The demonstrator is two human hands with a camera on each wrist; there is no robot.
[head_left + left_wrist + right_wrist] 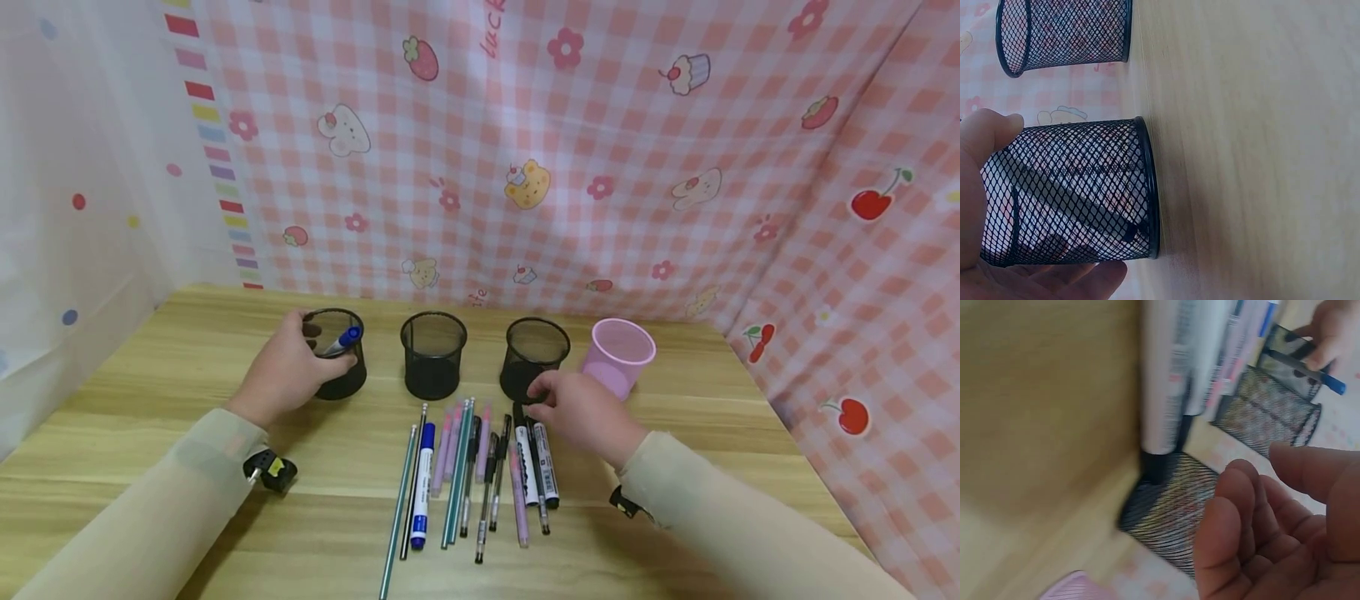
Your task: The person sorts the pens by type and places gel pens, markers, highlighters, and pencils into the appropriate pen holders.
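Observation:
My left hand point(285, 372) grips the leftmost black mesh pen cup point(345, 386) near its rim, thumb on one side and fingers on the other. A blue-capped marker point(348, 337) leans inside that cup, its barrel showing through the mesh in the left wrist view. My right hand point(585, 414) hovers over the top ends of two white markers with black caps point(527, 467), at the right of a row of pens. In the right wrist view its fingers are loosely curled and hold nothing, with the white markers point(1161, 394) beside them.
Another black mesh cup point(432, 381), a third black cup point(517, 379) and a pink cup point(613, 379) stand along the back. Green pencils point(397, 512), a blue marker point(423, 492), pink pens point(519, 504) and black pens point(489, 492) lie between the arms. Checked cloth point(480, 125) hangs behind.

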